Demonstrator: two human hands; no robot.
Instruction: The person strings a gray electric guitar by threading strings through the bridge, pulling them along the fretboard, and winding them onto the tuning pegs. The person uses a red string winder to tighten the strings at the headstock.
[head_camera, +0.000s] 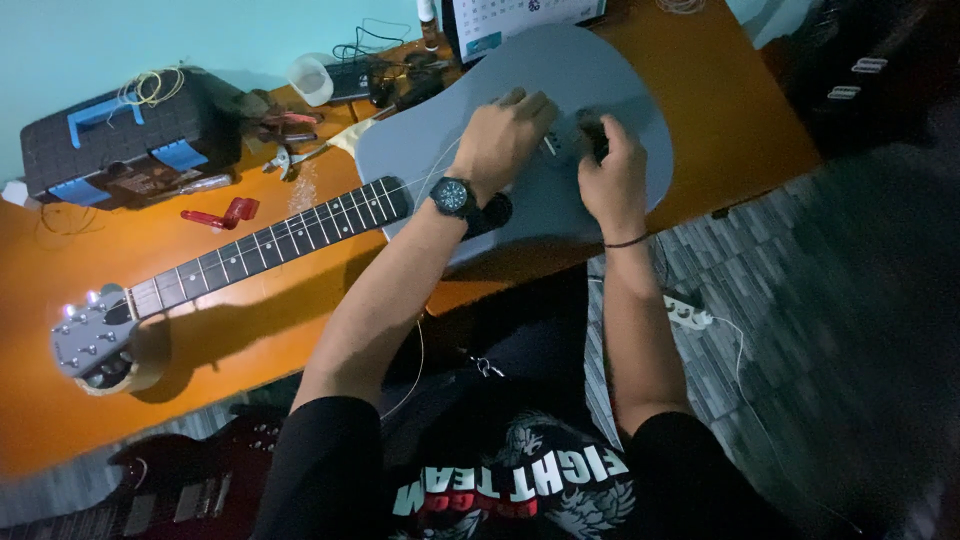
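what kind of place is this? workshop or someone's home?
Likely a home guitar-repair bench. A grey guitar lies on an orange table, both hands at its bridge; a toolbox, pliers and loose strings sit alongside, and a dark red guitar rests on the floor.

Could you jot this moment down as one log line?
left hand: on grey guitar body | right hand: at bridge, fingers pinching small dark part | guitar: flat on orange table

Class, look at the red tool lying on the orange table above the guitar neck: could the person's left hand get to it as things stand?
Probably yes. The left hand rests on the grey guitar body; the red tool lies in the open on the orange table, beyond the neck. Nothing covers it, so the hand would only need to cross over the neck.
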